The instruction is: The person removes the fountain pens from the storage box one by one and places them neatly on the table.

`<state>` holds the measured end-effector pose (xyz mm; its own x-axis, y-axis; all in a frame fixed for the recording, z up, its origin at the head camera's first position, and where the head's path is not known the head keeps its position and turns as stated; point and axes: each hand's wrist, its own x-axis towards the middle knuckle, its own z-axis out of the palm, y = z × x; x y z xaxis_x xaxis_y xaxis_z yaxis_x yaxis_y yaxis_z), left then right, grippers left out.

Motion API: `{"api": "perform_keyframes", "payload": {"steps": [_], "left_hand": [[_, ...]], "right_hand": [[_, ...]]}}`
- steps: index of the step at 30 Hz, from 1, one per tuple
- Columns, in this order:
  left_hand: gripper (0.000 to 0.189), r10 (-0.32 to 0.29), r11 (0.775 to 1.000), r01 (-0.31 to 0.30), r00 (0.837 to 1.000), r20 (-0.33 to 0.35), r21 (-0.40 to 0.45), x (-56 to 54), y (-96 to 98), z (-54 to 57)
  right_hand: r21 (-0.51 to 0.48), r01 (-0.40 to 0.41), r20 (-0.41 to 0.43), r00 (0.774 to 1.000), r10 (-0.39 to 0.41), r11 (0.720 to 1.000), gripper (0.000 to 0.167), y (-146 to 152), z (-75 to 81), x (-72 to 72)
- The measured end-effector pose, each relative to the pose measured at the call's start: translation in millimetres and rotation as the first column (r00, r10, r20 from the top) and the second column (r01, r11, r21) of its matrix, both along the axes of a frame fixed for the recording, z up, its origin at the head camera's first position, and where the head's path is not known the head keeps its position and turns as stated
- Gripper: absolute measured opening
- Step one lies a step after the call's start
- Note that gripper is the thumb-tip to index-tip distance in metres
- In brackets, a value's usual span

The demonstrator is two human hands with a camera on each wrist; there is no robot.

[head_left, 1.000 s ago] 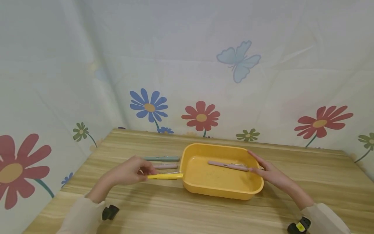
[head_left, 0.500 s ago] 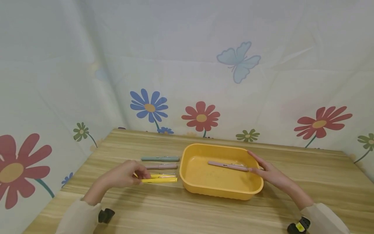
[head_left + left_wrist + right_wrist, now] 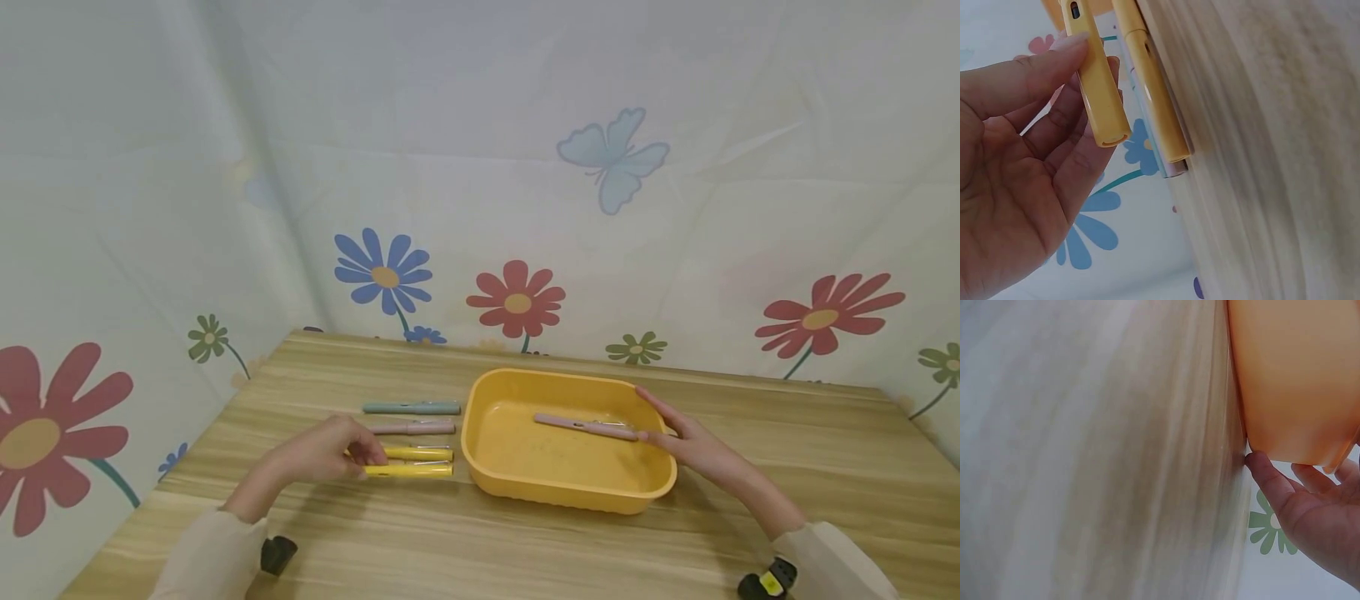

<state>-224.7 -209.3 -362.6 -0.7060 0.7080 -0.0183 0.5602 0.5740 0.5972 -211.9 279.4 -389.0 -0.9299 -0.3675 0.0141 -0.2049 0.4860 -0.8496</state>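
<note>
My left hand pinches a yellow pen between thumb and fingers, just in front of a second yellow pen. In the left wrist view the held pen stands apart from the other yellow pen. Behind these lie a pale pink pen and a grey-green pen, roughly parallel. My right hand grips the right end of a yellow plastic basin, thumb over the rim. Inside the basin lies a mauve pen. In the right wrist view fingers touch the basin's outer wall.
The basin stands on a wood-grain table, right of the row of pens. A white curtain printed with flowers and a butterfly hangs behind the table and along its left side.
My left hand has brought the yellow pen left and toward me, from beside the basin's rim to the front of the row. The right hand and basin have stayed put.
</note>
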Motion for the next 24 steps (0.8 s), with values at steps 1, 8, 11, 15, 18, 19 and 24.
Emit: {"api": "perform_keyframes", "payload": {"steps": [1,8,11,15,18,19,24], "left_hand": [[0.022,-0.004,1.000,0.004,1.000,-0.001,0.000,-0.6,-0.2,-1.0],[0.022,-0.005,1.000,0.005,1.000,0.011,-0.013,-3.9,-0.1,-6.0],[0.022,0.003,1.000,-0.003,1.000,0.028,-0.024,-4.4,0.4,-7.4],[0.020,0.004,1.000,-0.003,0.999,0.041,-0.030,-5.3,1.2,-9.0],[0.019,0.005,0.999,-0.003,0.999,0.037,-0.043,-6.5,2.2,-10.4],[0.020,0.012,0.999,-0.010,0.999,0.039,-0.050,-7.1,2.4,-11.1],[0.020,0.021,0.998,-0.019,0.999,0.034,-0.067,-9.4,3.3,-13.3]], "right_hand": [[0.000,0.001,0.001,1.000,-0.001,1.000,0.064,0,0.1,0.1],[0.005,0.000,-0.014,1.000,0.000,1.000,0.064,-1,0.2,0.1],[0.009,-0.001,-0.017,1.000,0.001,1.000,0.064,-1,0.2,0.2],[0.009,-0.002,-0.017,1.000,0.002,1.000,0.064,-1,0.5,0.7],[0.007,-0.003,-0.018,1.000,0.004,1.000,0.064,-2,0.7,1.0],[0.009,-0.003,-0.019,1.000,0.003,1.000,0.064,-2,0.8,1.0],[0.015,0.001,-0.020,1.000,0.000,1.000,0.065,-2,1.4,1.1]]}}
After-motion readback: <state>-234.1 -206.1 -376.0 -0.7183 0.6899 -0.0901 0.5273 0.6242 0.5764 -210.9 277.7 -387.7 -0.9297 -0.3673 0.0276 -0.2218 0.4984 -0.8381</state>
